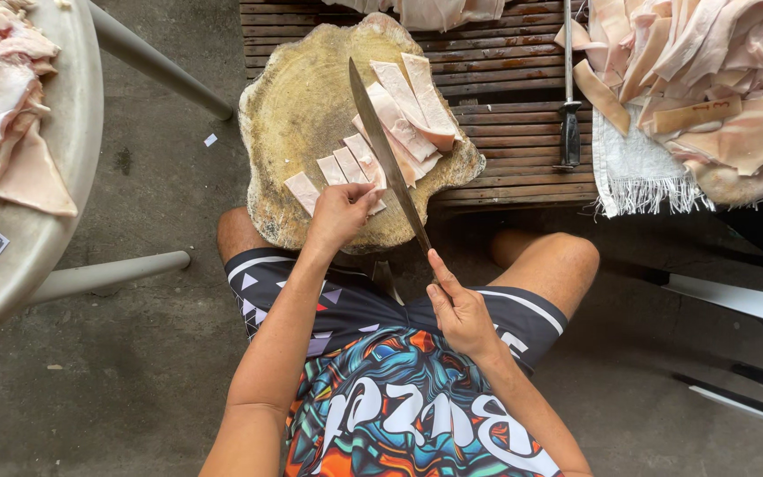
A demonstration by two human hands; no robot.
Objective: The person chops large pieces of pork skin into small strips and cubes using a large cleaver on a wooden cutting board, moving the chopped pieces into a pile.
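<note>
A round wooden chopping block [311, 97] rests on a slatted wooden bench, with several pale strips of pork skin [404, 115] lying on it. My left hand [339, 214] presses down on the nearer cut pieces [337, 170] at the block's front edge. My right hand [459, 309] grips the handle of a long knife [386, 150], whose blade lies slanted across the strips, tip pointing away from me. The handle is hidden inside my fist.
A heap of raw pork skin [717, 79] sits on a white cloth [638, 168] at the right, beside a sharpening steel [568, 97]. A round tray [55, 168] with more meat stands at the left. Concrete floor lies below; my knees frame the block.
</note>
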